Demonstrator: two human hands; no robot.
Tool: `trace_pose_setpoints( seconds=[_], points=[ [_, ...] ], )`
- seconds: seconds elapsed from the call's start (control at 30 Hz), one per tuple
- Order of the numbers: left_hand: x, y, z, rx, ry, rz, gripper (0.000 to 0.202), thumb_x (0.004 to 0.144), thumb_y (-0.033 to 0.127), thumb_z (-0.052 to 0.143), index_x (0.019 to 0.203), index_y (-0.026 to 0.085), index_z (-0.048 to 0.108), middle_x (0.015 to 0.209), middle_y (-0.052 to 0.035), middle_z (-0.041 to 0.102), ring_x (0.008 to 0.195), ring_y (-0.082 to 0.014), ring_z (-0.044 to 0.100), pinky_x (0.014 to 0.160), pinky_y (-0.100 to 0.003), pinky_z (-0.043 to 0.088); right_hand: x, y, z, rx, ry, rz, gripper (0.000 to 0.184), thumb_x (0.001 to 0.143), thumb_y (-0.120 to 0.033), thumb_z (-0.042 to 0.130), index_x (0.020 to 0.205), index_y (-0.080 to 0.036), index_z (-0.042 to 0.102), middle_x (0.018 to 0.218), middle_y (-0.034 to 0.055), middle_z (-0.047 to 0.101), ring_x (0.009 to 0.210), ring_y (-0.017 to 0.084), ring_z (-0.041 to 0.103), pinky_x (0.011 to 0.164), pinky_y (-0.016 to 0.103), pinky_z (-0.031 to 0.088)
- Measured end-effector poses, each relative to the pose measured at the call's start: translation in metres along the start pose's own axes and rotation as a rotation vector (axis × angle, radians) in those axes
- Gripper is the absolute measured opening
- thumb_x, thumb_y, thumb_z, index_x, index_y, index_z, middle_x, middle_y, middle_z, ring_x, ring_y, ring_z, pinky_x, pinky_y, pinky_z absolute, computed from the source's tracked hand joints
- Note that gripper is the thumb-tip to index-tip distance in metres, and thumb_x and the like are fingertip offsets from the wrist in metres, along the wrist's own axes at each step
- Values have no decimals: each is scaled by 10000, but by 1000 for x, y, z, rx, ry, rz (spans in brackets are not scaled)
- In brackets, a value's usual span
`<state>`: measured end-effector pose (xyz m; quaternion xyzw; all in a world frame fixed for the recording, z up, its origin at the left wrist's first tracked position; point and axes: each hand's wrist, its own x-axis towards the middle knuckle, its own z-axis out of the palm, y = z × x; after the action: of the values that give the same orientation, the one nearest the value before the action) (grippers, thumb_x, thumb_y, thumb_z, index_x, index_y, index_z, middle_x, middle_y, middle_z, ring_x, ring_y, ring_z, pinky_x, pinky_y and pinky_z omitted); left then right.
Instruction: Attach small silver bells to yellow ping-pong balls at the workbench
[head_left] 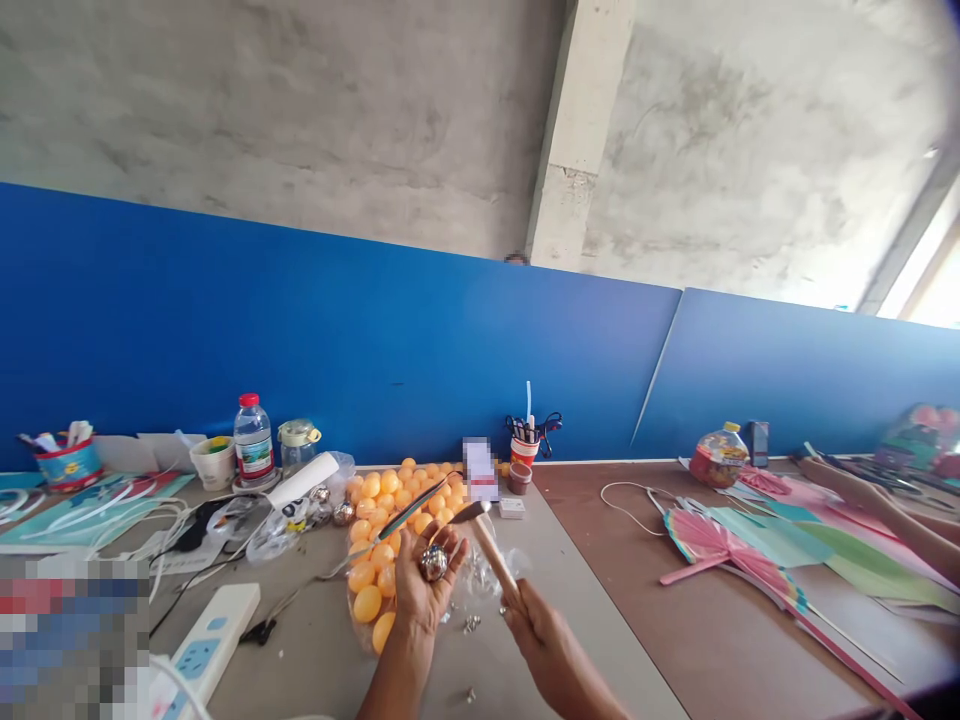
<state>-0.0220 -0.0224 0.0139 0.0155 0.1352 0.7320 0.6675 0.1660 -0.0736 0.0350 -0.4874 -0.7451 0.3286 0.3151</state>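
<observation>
Left hand point(417, 592) cradles a silver ball point(433, 563) in its cupped palm. Right hand point(541, 632) clenches a hammer point(493, 550) — its head just above the ball — near orange balls point(379, 520) on the counter point(322, 650).

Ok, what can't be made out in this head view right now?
- Head view, lower left: a pixelated patch hides what lies on the table.
- Behind the orange balls: a small pixelated box, unreadable.
- The silver ball in the left hand: too small to show detail.
- The right hand on the hammer: its own back hides the fingers.
- The co-worker's arm: cut off by the right edge.
</observation>
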Motion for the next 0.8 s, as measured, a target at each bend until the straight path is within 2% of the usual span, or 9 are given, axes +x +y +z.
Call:
trace_pose_setpoints(
  seconds=[0.1,0.27,0.43,0.57,0.73,0.8],
  points=[
    [2,0,-4,18,4,5,396,944,402,448,834,113,694,746,-126,738,644,-222,715,676,-403,597,-1,4,1,7,-80,38,229,860,-425,448,777,-212,439,696,2,527,629,147,455,584,255,353],
    [3,-1,-7,-9,-74,-17,436,950,431,427,870,106,706,780,-149,744,745,-241,729,830,-477,567,-3,0,-2,34,13,-15,233,886,-432,425,823,-211,461,757,10,567,662,148,481,616,250,371],
    [3,-1,-6,15,-51,-18,441,952,436,420,859,122,716,781,-141,750,700,-226,725,833,-480,565,-3,-3,-1,-47,-108,11,185,872,-355,427,749,-223,388,705,0,537,636,148,459,594,254,350],
    [2,-2,-5,18,-68,-14,475,958,448,393,865,110,715,773,-153,746,710,-240,726,812,-495,571,-5,-5,-3,-68,-30,-49,176,905,-356,368,789,-226,393,740,10,551,666,154,472,631,260,364],
    [3,-2,-7,11,-28,0,449,955,429,417,826,112,708,748,-139,749,712,-228,730,812,-454,580,-8,-2,-4,-172,-76,-39,162,878,-310,390,739,-236,352,668,-9,523,608,150,468,583,251,338],
    [4,-2,-7,-1,-38,-7,444,951,438,430,839,110,709,760,-140,750,723,-227,731,798,-439,586,-7,-1,-5,-195,-39,-63,157,886,-306,387,746,-237,368,652,-17,516,590,147,458,570,249,324]
  ],
)
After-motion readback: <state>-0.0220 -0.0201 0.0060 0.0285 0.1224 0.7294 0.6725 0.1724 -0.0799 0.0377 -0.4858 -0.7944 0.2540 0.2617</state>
